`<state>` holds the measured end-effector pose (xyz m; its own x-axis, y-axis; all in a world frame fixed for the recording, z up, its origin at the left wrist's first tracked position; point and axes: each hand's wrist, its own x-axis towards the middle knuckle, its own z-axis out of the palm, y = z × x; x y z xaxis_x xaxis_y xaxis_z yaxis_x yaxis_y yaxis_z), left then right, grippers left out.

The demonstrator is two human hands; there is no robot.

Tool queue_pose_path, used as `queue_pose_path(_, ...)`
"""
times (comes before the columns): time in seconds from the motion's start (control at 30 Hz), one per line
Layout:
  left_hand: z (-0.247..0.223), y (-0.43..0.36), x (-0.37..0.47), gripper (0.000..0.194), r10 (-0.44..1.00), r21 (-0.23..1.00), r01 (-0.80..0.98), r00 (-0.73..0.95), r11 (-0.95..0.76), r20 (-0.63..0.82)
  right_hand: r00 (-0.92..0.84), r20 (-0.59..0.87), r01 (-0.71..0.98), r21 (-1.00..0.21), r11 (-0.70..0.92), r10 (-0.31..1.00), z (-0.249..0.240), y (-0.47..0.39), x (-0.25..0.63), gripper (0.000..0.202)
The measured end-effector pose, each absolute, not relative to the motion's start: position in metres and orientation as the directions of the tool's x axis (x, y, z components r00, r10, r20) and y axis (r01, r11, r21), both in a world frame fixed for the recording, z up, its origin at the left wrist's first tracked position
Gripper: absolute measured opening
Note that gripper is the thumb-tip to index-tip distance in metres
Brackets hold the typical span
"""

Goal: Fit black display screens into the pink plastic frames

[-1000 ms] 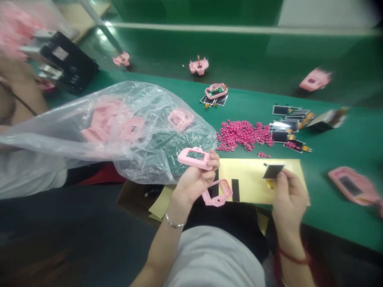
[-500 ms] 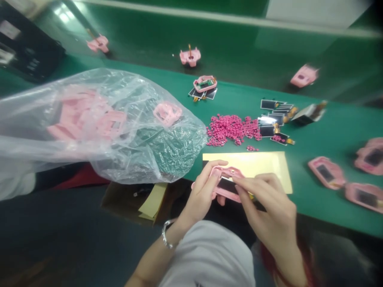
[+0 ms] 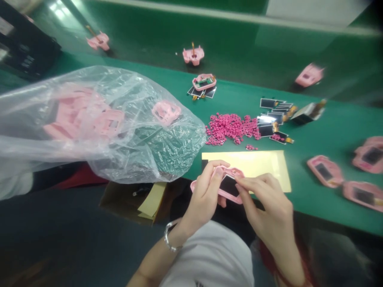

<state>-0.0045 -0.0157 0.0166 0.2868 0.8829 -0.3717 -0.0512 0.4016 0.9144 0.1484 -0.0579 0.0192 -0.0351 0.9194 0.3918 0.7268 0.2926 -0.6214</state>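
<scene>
My left hand [image 3: 205, 197] grips a pink plastic casing half [image 3: 233, 197] at its left side, thumb on top and fingers underneath. Inside the casing lies a small black display screen [image 3: 228, 185]. My right hand [image 3: 269, 209] pinches the screen at its right edge between thumb and index finger; the fingertips partly hide that edge. Just beyond my hands is a sheet of yellow paper [image 3: 269, 161] on the green table [image 3: 299, 159]. Behind the paper sits a pile of small magenta plastic pieces [image 3: 227, 126], beside several loose display screens [image 3: 267, 130].
A clear plastic bag [image 3: 140, 147] with pink casing parts fills the left. Pink casings with screens [image 3: 324, 171] lie at right. Farther back, a casing with a circuit board [image 3: 204, 82] rests on screens. An open cardboard box [image 3: 119, 203] stands below the table edge.
The screen has come to lie flatter in the casing, showing more of its dark face. My right fingers stay at its right edge. The view has shifted slightly.
</scene>
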Motion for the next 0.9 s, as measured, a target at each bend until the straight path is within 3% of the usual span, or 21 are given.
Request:
queue_pose_path(0.2, 0.018, -0.015, -0.008, 0.029, 0.888, 0.923, -0.026, 0.285, 0.385, -0.362, -0.117, 0.395, 0.714, -0.604, 0.354, 0.911, 0.022, -0.055, 0.152, 0.024)
queue_pose_path(0.37, 0.014, -0.013, -0.004, 0.025, 0.910, 0.932, -0.027, 0.225, 0.362, -0.347, -0.096, 0.467, 0.815, -0.471, 0.338, 0.879, 0.015, -0.050, 0.151, 0.024)
queue_pose_path(0.47, 0.013, -0.010, 0.000, 0.020, 0.927, 0.933, -0.059, 0.156, 0.354, -0.341, 0.040, 0.496, 0.782, -0.555, 0.282, 0.867, 0.010, -0.050, 0.145, 0.026)
queue_pose_path(0.53, 0.014, -0.008, 0.002, 0.020, 0.935, 0.933, -0.109, 0.129, 0.344, -0.330, 0.235, 0.388, 0.635, -0.756, 0.162, 0.891, 0.007, -0.051, 0.138, 0.031)
queue_pose_path(0.63, 0.016, -0.009, 0.002, 0.019, 0.952, 0.942, -0.151, 0.110, 0.299, -0.284, 0.382, 0.029, 0.274, -0.958, -0.083, 0.924, 0.002, -0.053, 0.124, 0.038)
queue_pose_path(0.73, 0.015, -0.015, 0.003, 0.017, 0.963, 0.953, -0.148, 0.093, 0.265, -0.253, 0.324, -0.217, 0.041, -0.969, -0.243, 0.921, 0.000, -0.052, 0.113, 0.042)
queue_pose_path(0.9, 0.011, -0.024, 0.002, 0.020, 0.983, 0.975, -0.133, 0.052, 0.181, -0.175, 0.320, -0.271, -0.044, -0.962, -0.271, 0.908, 0.010, -0.055, 0.103, 0.039)
